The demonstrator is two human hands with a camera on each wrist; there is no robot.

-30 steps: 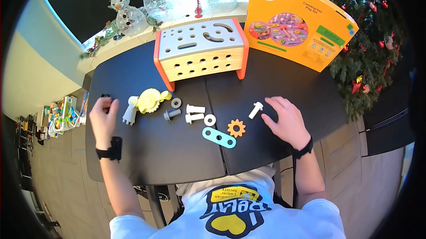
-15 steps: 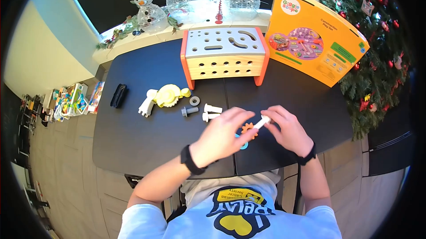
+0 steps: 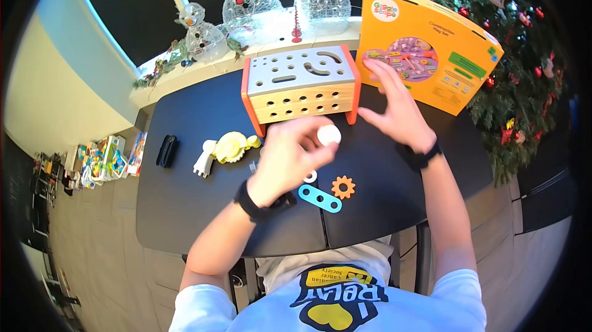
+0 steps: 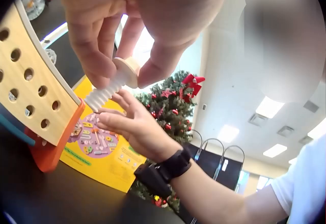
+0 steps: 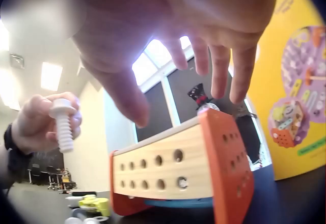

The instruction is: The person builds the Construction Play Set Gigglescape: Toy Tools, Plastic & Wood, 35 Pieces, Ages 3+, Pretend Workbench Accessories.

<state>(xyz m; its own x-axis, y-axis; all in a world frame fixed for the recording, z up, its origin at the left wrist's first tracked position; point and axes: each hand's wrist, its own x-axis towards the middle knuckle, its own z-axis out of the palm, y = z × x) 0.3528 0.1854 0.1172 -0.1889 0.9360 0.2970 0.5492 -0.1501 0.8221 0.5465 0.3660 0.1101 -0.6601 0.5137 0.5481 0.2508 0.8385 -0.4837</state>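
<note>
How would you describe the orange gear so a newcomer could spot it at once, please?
On the dark table, find the wooden toy workbench with orange-red ends. From its right end, come towards the person to an orange gear lying flat, just right of a blue three-holed strip. Unlike that long strip, it is toothed, with one central hole.

White screw [image 5: 63,124], grey-topped workbench [image 3: 301,88] with orange-red ends, orange gear [image 3: 343,187], blue strip [image 3: 319,199]

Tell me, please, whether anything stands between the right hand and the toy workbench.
Nothing visible stands between the right hand and the toy workbench. The left hand, pinching a white bolt, is off to one side.
</note>
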